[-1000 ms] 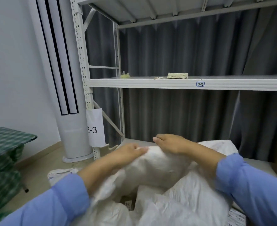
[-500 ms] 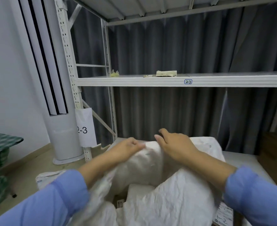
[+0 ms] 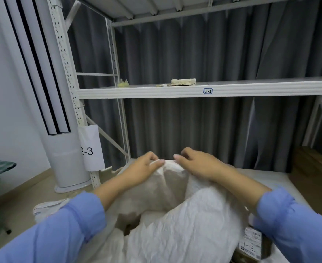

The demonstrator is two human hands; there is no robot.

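Observation:
A large white woven sack [image 3: 185,230] lies crumpled in front of me on the lowest shelf board [image 3: 270,185]. My left hand [image 3: 143,169] pinches the sack's far edge between thumb and fingers. My right hand [image 3: 198,164] grips the same edge just to the right, fingers curled over the fabric. The two hands are almost touching. Both forearms wear blue sleeves. The sack's mouth gapes below my hands, and its inside is mostly hidden.
A metal rack shelf [image 3: 207,91] labelled 2-2 holds a stack of papers [image 3: 184,82] and a yellow scrap [image 3: 123,84]. A white column air conditioner [image 3: 61,111] stands left, with a paper 2-3 sign [image 3: 90,149]. Cardboard [image 3: 316,168] lies right; a labelled box [image 3: 250,243] sits under my right arm.
My hands have moved closer together along the sack's far edge, and the right hand's fingers have curled over it. The view has shifted rightward.

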